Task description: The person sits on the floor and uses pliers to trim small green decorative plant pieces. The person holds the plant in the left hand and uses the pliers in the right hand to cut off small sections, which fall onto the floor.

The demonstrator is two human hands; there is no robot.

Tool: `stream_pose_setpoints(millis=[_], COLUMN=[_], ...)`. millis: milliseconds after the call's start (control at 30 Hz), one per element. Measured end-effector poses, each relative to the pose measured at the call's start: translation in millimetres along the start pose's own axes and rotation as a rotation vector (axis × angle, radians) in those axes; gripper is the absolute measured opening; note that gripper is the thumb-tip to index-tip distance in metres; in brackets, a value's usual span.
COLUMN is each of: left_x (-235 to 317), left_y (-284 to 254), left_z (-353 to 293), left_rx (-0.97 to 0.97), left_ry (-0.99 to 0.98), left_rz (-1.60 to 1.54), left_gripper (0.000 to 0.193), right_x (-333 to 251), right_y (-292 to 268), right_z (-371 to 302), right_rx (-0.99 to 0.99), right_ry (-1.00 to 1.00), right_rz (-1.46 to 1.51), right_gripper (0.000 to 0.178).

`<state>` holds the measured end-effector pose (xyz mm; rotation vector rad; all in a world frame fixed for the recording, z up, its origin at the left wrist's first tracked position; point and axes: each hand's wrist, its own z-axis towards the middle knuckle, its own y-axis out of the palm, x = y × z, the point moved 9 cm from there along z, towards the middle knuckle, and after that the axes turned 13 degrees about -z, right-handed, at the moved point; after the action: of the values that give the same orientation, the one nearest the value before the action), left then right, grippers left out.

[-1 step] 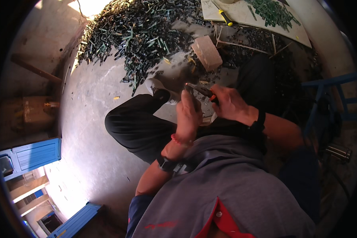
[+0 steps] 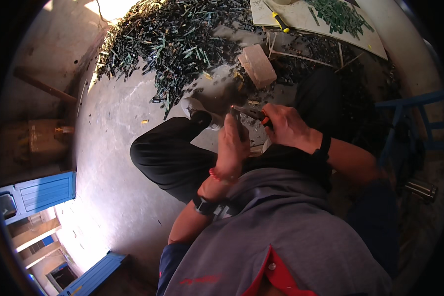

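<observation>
Fingers (image 2: 272,112) of the right hand (image 2: 287,129) wrapped round the pliers (image 2: 250,112)

They are curled closed on the orange-trimmed handles. The pliers are held above the floor (image 2: 113,133), well short of the near left corner of the worktop (image 2: 301,20), nose reaching left to just beside the left hand (image 2: 233,148). Being metal, they are probably stiff, fairly weighty and hard to damage; the handles look the surest hold. The left fingers are bunched by a small dark piece (image 2: 236,117); I cannot tell how far they close or whether they grip it.
</observation>
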<state>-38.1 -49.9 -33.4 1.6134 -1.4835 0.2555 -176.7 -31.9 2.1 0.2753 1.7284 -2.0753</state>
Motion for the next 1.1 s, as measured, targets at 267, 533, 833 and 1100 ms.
stream_pose_setpoints(millis=[267, 533, 833, 1100], left_x=[-18, -30, -26, -20], left_y=[-27, -30, -26, -23], left_z=[3, 12, 12, 8], left_rx=[-0.021, -0.038, 0.002, 0.004], left_ry=[-0.152, -0.172, -0.097, -0.049], left_rz=[-0.139, -0.176, -0.187, -0.179], left_gripper=[0.053, 0.055, 0.054, 0.051], right_x=[32, -2, -18, -27], right_y=[35, 38, 26, 19], right_z=[-11, -32, -23, -21], right_rx=[-0.231, -0.365, -0.383, -0.336], right_ry=[0.322, 0.219, 0.260, 0.251], right_rz=[0.537, 0.292, 0.040, -0.036], right_gripper=[0.022, 0.029, 0.036, 0.035])
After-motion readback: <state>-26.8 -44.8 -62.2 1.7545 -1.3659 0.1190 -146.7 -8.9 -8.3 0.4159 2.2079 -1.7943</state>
